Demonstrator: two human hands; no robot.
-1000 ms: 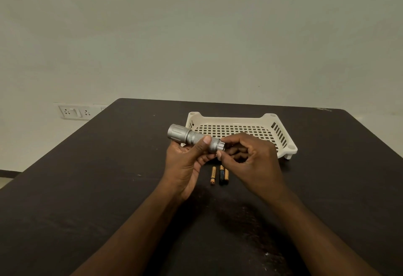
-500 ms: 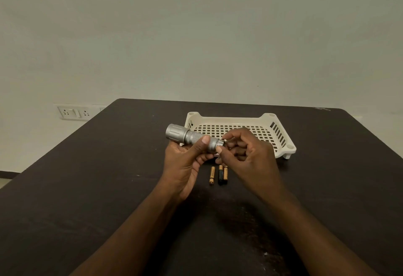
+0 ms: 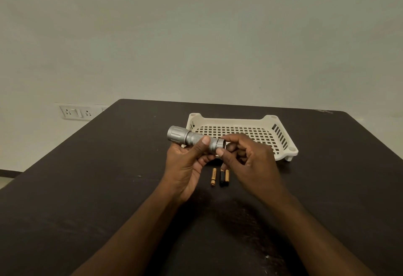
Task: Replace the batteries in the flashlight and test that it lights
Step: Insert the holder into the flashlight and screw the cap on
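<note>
The left hand (image 3: 187,162) grips the knurled silver metal flashlight (image 3: 194,139) above the dark bench (image 3: 87,188), while the right hand (image 3: 246,158) pinches its tail cap (image 3: 220,144). Likely unscrewing or tightening it; either needs steady twisting. Three small batteries (image 3: 220,177) lie below.

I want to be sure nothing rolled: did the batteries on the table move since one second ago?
No. The three batteries lie in the same spot before the white tray, under the hands holding the flashlight.
</note>
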